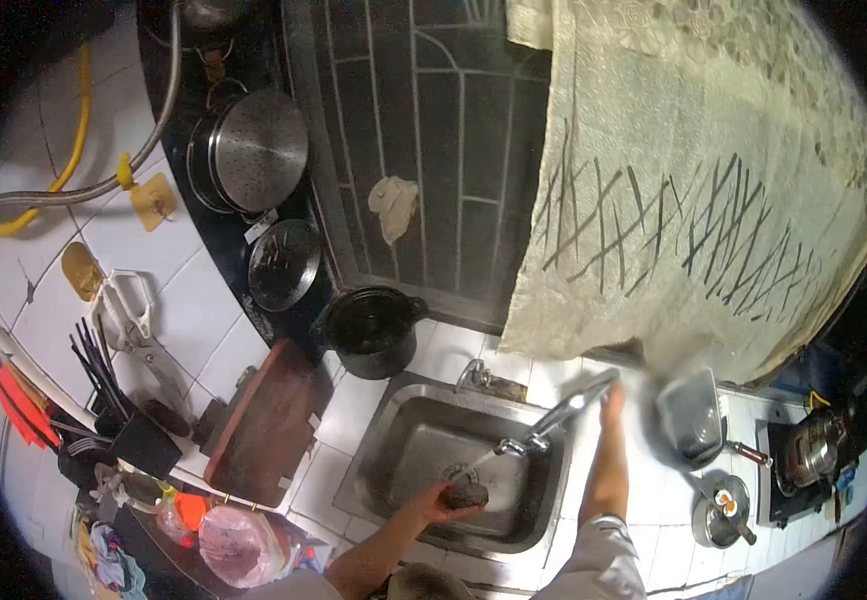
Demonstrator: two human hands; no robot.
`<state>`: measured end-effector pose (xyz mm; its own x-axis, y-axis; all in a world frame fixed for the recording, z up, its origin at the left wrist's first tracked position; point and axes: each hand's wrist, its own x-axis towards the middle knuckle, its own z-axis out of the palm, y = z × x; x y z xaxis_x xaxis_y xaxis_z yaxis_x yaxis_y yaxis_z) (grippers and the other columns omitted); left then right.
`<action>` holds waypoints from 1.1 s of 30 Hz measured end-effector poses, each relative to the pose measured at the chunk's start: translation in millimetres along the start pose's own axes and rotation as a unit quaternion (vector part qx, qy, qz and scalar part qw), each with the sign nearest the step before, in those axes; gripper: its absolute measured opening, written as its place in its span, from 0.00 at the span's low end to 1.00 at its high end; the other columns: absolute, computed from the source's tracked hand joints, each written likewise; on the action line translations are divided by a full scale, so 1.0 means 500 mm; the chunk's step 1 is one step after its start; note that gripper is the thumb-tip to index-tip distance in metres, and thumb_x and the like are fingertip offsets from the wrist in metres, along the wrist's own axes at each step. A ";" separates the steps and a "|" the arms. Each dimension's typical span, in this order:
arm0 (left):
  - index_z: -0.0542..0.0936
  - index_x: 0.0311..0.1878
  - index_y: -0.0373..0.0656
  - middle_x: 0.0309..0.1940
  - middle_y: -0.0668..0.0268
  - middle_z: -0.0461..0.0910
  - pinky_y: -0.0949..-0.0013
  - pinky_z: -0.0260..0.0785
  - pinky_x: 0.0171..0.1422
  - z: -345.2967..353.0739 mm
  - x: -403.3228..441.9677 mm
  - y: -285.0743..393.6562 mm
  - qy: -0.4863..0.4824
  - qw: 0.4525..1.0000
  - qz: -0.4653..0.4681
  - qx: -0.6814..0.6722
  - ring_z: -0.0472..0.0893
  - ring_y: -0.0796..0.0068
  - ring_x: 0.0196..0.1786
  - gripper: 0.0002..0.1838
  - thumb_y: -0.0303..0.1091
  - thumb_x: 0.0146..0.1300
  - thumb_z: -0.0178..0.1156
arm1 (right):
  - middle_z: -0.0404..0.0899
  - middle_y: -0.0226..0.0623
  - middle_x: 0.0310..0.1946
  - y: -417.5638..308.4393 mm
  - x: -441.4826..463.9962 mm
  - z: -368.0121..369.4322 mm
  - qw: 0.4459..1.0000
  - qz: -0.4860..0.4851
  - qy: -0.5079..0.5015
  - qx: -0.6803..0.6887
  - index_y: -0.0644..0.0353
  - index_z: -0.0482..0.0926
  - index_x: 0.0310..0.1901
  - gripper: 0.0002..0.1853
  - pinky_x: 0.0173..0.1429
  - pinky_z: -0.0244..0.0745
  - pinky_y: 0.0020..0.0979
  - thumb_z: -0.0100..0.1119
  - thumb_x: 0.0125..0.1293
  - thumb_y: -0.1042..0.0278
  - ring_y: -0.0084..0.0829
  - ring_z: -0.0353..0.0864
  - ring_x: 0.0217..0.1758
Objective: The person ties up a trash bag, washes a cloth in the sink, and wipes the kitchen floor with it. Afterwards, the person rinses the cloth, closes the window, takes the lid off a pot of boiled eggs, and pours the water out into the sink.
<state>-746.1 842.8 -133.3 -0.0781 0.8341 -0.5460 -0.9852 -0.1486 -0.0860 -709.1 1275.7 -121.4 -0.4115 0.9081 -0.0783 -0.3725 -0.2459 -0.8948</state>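
Note:
My left hand [442, 508] is over the front part of the steel sink [404, 480], its fingers closed round a dark, rounded, rough-looking thing [469, 496]. I cannot make out its kind. A thin pale streak, which looks like running water, comes from the head of the chrome faucet [554, 418] near my left hand. My right hand [613, 402] reaches up to the far end of the faucet, above the sink's right side. Its fingers touch or lie close to the metal there, but their grip is partly hidden.
A black pot [374, 350] stands behind the sink, and a brown cutting board [266, 425] leans on the left. Right of the sink are a metal basin [689, 425], a small pan [719, 525] and a stove with a pot [812, 448]. A curtain [654, 200] hangs behind.

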 end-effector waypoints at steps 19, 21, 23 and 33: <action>0.59 0.57 0.41 0.52 0.55 0.66 0.55 0.64 0.55 0.101 -0.140 0.029 -0.094 0.986 -0.025 0.138 0.70 0.55 0.51 0.26 0.50 0.64 0.37 | 0.65 0.47 0.49 0.130 -0.626 0.260 0.817 0.312 -0.342 0.343 0.58 0.67 0.45 0.23 0.55 0.64 0.44 0.46 0.59 0.47 0.42 0.64 0.54; 0.66 0.51 0.41 0.46 0.59 0.71 0.62 0.67 0.54 0.064 -0.121 0.048 -0.109 0.958 -0.056 0.261 0.73 0.63 0.47 0.24 0.50 0.61 0.44 | 0.71 0.43 0.38 0.129 -0.601 0.275 0.853 0.295 -0.409 0.133 0.58 0.66 0.35 0.10 0.51 0.68 0.41 0.55 0.57 0.64 0.40 0.71 0.46; 0.71 0.45 0.44 0.40 0.63 0.75 0.73 0.70 0.40 0.065 -0.116 0.054 -0.045 0.961 -0.038 0.270 0.75 0.72 0.39 0.16 0.44 0.61 0.48 | 0.72 0.39 0.30 0.102 -0.593 0.313 0.848 0.346 -0.387 0.110 0.58 0.65 0.32 0.08 0.42 0.72 0.35 0.55 0.54 0.75 0.36 0.75 0.35; 0.75 0.33 0.44 0.23 0.66 0.77 0.73 0.58 0.14 0.025 0.004 0.079 0.182 0.777 0.211 0.564 0.71 0.77 0.17 0.15 0.39 0.41 0.62 | 0.75 0.31 0.29 0.145 -0.545 0.408 0.863 0.253 -0.382 -0.211 0.62 0.73 0.36 0.07 0.30 0.66 0.21 0.52 0.57 0.69 0.19 0.69 0.28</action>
<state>-787.2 845.2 -127.7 -0.5840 0.6022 -0.5444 -0.4064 0.3636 0.8382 -793.6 941.4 -75.5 -0.9214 0.1914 -0.3383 0.2864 -0.2542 -0.9238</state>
